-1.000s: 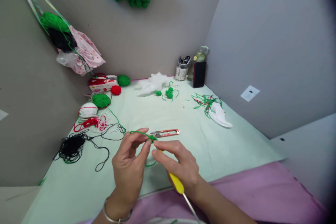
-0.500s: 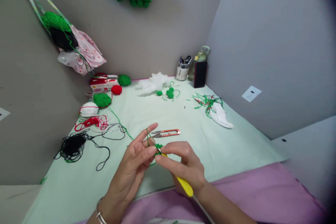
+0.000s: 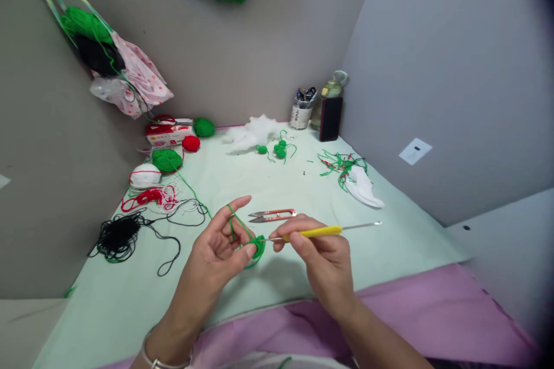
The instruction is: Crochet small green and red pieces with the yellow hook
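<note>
My left hand (image 3: 220, 251) pinches a small piece of green crochet work (image 3: 258, 247) between thumb and fingers. Green yarn (image 3: 239, 220) loops over its raised index finger and runs down to the piece. In my right hand (image 3: 326, 259) is a crochet hook (image 3: 320, 232) with a yellow handle, held nearly level. The hook's left tip meets the green piece, while its other metal end points right. Just beyond my hands lie orange-handled thread snips (image 3: 281, 217), blades to the left. A green yarn ball (image 3: 167, 161) sits at the left with its strand trailing toward my left hand.
Black yarn (image 3: 119, 236), a white ball (image 3: 145, 176) and a red ball (image 3: 191, 143) lie left. White stuffing (image 3: 255, 131) and small green crocheted pieces (image 3: 280, 150) are at the back. Yarn scraps (image 3: 341, 167), a phone (image 3: 331, 119) and a pen cup (image 3: 300, 112) stand or lie right.
The crochet hook has swung from slanting down toward me to nearly level, pointing right. My right hand has turned and drawn slightly away from my left, showing more of the green piece.
</note>
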{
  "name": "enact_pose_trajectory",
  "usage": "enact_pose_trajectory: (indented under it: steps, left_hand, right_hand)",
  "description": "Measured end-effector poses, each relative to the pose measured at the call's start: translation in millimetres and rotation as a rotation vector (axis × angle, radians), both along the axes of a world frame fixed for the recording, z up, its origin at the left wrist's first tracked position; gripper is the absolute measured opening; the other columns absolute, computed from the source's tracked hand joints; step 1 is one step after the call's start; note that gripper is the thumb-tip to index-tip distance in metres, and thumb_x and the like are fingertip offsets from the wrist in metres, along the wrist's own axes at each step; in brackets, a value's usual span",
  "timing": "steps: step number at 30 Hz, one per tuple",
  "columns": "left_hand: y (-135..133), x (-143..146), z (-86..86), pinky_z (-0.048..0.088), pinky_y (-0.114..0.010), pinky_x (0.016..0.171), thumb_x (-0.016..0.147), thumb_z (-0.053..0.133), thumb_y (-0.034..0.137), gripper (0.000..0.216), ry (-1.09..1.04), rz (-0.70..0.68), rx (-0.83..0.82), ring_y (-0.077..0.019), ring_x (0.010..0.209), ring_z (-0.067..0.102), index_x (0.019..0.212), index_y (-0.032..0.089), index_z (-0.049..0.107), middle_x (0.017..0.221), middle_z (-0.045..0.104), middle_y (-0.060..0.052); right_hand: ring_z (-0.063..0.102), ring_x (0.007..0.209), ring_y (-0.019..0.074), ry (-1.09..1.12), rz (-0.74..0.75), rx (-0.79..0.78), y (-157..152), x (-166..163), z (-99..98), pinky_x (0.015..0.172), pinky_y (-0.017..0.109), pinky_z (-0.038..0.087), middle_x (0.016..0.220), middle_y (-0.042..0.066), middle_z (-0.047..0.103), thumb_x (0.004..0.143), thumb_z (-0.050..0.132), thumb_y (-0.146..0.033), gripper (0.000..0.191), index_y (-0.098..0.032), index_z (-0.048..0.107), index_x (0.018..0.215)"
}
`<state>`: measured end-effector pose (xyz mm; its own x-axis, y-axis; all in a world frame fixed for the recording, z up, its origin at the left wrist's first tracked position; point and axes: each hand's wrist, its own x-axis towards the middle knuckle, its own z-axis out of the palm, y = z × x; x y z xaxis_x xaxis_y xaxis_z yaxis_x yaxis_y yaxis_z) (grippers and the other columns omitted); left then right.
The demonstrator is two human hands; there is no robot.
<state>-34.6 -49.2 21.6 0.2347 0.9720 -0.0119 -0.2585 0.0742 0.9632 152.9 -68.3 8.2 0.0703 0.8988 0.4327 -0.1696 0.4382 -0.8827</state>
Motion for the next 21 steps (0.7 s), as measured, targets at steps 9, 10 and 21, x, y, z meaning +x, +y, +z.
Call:
enact_pose_trajectory:
  steps: [9,10,21]
  left_hand:
    - [-7.3,-4.6,3.9,0.056,-0.029,0.090,0.085,0.078,0.017,0.055,0.256,0.069,0.130,-0.0161,0.085,0.065,0.137,0.029,0.067,0.083,0.061,0.002]
    - [-7.4,-5.1,4.7,0.056,-0.029,0.090,0.086,0.077,0.017,0.054,0.293,0.065,0.153,-0.0159,0.085,0.065,0.137,0.030,0.067,0.083,0.061,0.002]
    - [-5.4,-6.8,5.3,0.056,-0.031,0.081,0.092,0.056,0.008,0.045,0.760,-0.066,0.629,-0.0181,0.082,0.070,0.129,0.030,0.068,0.098,0.072,-0.002]
  right_hand:
    - [0.072,0.067,0.0130,0.127,0.071,-0.142,2.2,1.4,0.6,0.070,0.027,0.059,0.078,0.001,0.078,0.096,0.074,-0.031,0.013,-0.026,0.085,0.091]
    - [0.071,0.067,0.0132,0.126,0.070,-0.143,1.9,1.2,0.8,0.070,0.027,0.059,0.079,0.001,0.078,0.096,0.074,-0.031,0.013,-0.027,0.085,0.091]
    - [0.067,0.073,0.0172,-0.192,0.037,-0.042,-1.4,5.5,7.6,0.078,0.035,0.054,0.076,0.002,0.076,0.099,0.069,-0.025,0.018,-0.023,0.082,0.088]
